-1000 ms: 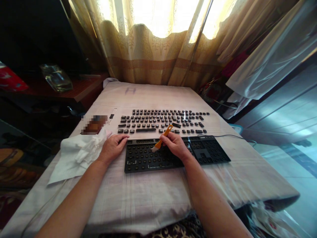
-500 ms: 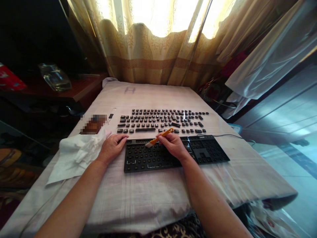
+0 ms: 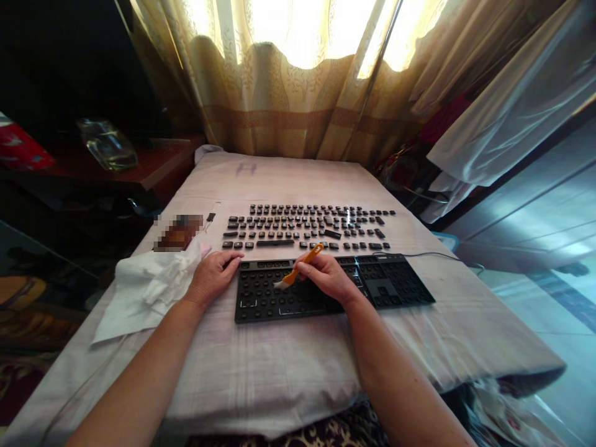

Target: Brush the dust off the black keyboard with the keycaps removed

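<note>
Relative to 0.5 s ago, the bristles of the yellow-handled brush point(image 3: 289, 277) have shifted toward 6 o'clock; the left hand point(image 3: 214, 273) and the keyboard point(image 3: 298, 299) hold the same places on the cloth. Clock centred on the keyboard, 12 away from the person. Largest item: patterned curtain point(image 3: 279, 112), at 12, backlit. Next, the pale tablecloth point(image 3: 288, 366), under everything on the table. The black keyboard lies flat at centre, most of its keys stripped; its cable point(image 3: 428, 254) leaves the far edge at about 1 and runs toward 3. Crumpled white paper towel point(image 3: 144, 292) at 9. Left hand, between 9 and 10: loosely relaxed, gripping nothing visible, fingertips at the keyboard's far-left corner; contact there uncertain. Right hand point(image 3: 328, 276), over the keyboard: fingers and thumb closed on the brush handle. Brush tilted, handle end toward 1, bristles toward 7, over the left half of the keyboard; bristle contact cannot be told. Wire puller with black grip point(image 3: 211, 217) at 10. Loose keycaps point(image 3: 333, 234) in rough rows from 11 to 1, the long space-bar keycap point(image 3: 275, 243) in the nearest row at 11.
</note>
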Available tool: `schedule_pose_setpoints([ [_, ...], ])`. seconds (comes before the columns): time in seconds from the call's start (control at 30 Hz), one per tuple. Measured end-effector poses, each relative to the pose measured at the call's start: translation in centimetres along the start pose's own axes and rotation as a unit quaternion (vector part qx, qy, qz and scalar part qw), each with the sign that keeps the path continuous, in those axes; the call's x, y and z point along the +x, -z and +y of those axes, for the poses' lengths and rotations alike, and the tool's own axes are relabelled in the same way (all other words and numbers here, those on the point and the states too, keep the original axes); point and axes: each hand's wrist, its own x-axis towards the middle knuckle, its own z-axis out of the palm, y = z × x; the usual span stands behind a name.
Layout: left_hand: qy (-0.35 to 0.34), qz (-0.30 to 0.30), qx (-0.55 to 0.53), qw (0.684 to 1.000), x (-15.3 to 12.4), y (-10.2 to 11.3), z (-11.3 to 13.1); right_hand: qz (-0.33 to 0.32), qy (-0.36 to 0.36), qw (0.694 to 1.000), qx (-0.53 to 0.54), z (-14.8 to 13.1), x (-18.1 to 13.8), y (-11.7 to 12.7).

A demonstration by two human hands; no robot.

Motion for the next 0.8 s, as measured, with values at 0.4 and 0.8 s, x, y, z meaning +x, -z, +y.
schedule_pose_setpoints([
  [0.4, -0.003, 0.004, -0.003, 1.000, 0.0, -0.1, 0.0, 0.063, 0.000, 0.998, 0.018, -0.1, 0.4, 0.0],
  [0.8, -0.007, 0.005, -0.006, 1.000, 0.0, 0.0, 0.1, 0.022, -0.016, 1.000, -0.002, -0.2, 0.2, 0.5],
])
